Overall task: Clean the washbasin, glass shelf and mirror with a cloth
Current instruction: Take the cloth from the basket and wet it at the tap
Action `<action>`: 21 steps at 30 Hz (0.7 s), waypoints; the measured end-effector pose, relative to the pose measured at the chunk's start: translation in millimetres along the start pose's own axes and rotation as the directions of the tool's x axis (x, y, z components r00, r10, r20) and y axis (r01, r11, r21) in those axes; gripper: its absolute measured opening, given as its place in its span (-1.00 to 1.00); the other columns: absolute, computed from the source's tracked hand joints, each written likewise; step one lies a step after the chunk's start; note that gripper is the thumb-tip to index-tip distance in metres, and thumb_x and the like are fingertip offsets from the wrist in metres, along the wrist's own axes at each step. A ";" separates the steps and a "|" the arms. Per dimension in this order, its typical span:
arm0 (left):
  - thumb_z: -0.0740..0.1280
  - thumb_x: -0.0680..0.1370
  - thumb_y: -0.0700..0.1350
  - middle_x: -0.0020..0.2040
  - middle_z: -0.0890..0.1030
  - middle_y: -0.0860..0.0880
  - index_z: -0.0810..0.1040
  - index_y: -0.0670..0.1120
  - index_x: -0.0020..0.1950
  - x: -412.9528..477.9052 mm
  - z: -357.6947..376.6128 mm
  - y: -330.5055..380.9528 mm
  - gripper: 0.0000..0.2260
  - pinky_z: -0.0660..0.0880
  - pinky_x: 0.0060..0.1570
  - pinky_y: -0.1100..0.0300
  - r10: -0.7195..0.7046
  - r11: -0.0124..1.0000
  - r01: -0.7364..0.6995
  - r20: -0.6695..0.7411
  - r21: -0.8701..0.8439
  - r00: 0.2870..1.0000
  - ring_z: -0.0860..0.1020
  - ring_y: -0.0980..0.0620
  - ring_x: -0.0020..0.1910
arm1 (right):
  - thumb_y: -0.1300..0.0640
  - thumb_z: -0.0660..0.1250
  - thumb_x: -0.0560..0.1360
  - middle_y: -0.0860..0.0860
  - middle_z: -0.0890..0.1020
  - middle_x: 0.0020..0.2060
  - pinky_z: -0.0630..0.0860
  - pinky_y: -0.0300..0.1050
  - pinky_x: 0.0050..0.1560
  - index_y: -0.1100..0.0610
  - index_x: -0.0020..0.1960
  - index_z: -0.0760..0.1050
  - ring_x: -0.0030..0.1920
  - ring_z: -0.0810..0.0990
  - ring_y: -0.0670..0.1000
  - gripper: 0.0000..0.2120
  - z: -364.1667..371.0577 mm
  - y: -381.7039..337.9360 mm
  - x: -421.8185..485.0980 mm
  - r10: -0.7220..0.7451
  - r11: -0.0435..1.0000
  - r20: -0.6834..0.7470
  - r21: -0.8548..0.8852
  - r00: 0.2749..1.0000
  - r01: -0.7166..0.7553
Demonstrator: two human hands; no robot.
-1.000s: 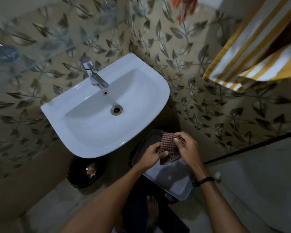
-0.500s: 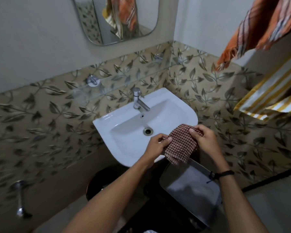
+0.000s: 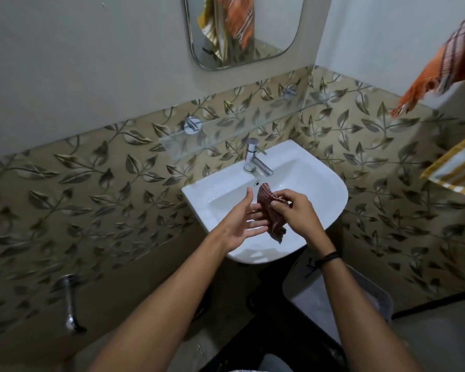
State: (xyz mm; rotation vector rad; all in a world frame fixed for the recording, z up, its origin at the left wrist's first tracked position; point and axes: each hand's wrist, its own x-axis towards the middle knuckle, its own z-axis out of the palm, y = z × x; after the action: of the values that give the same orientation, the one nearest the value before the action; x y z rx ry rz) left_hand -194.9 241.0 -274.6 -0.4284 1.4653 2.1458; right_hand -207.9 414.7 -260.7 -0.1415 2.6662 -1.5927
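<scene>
A white washbasin [image 3: 322, 183] with a chrome tap [image 3: 254, 161] hangs in the corner. Above it runs a glass shelf [image 3: 226, 132], and higher up is a rounded mirror [image 3: 269, 28]. Over the bowl my right hand [image 3: 298, 210] pinches a crumpled red-checked cloth [image 3: 273, 210]. My left hand [image 3: 242, 222] is beside it, palm up and fingers spread, with the fingertips touching the cloth's lower part.
Leaf-patterned tiles cover the lower walls. An orange towel [image 3: 440, 65] and a yellow-striped towel [image 3: 457, 167] hang at the right. A grey bin [image 3: 341, 296] stands under the basin's right side. A wall tap [image 3: 70, 304] sticks out low at the left.
The view has tilted up from the basin to take in the mirror. Both hands rose with the cloth from below the rim to over the bowl. My left hand has opened.
</scene>
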 end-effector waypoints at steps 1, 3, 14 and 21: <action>0.26 0.51 0.41 0.21 0.65 -0.18 0.58 -0.17 0.29 3.5 -3.4 2.5 -0.31 0.58 0.24 -0.09 -0.009 1.000 0.009 0.003 -0.026 1.000 0.67 -0.15 0.15 | 0.16 0.40 0.51 -0.12 0.69 -0.13 0.61 0.03 0.00 -0.15 -0.03 0.60 -0.12 0.66 -0.04 -0.80 4.8 -0.8 0.6 0.008 1.000 0.039 0.011 0.999 -0.009; 0.33 0.49 0.39 0.21 0.66 -0.17 0.60 -0.15 0.29 8.6 -8.7 7.5 -0.33 0.61 0.20 -0.09 -0.019 0.998 0.018 -0.006 -0.057 1.000 0.68 -0.17 0.13 | 0.20 0.40 0.52 -0.07 0.71 -0.10 0.64 0.01 -0.08 -0.12 0.05 0.63 -0.19 0.69 -0.03 -0.77 11.8 -3.4 2.7 0.022 0.999 0.108 0.046 0.994 -0.027; 0.26 0.60 -0.17 0.04 0.71 -0.15 0.58 -0.20 0.19 64.7 -37.4 27.0 -0.78 0.62 -0.10 0.04 -0.045 0.992 0.001 -0.346 -0.126 0.937 0.66 -0.13 -0.03 | 0.13 0.42 0.55 -0.04 0.71 -0.04 0.51 -0.26 -0.15 0.07 0.07 0.69 0.00 0.67 0.02 -0.88 32.2 37.8 62.7 0.164 0.963 0.058 0.207 0.985 -0.172; 0.25 0.61 -0.14 0.04 0.70 -0.15 0.59 -0.21 0.19 92.5 -49.1 37.6 -0.76 0.56 -0.04 0.05 -0.101 0.972 0.044 -0.240 -0.232 0.965 0.64 -0.09 -0.02 | -0.13 0.36 0.56 0.05 0.68 -0.03 0.48 0.00 0.10 0.08 0.06 0.64 -0.01 0.62 0.04 -0.71 41.5 71.7 101.2 0.290 0.773 0.516 0.370 0.806 -0.515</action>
State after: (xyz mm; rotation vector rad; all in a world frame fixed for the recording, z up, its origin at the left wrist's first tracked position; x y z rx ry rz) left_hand -293.5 205.3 -311.8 -0.8506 1.3123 2.2711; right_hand -309.9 402.5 -341.6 0.1000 1.7292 -1.7645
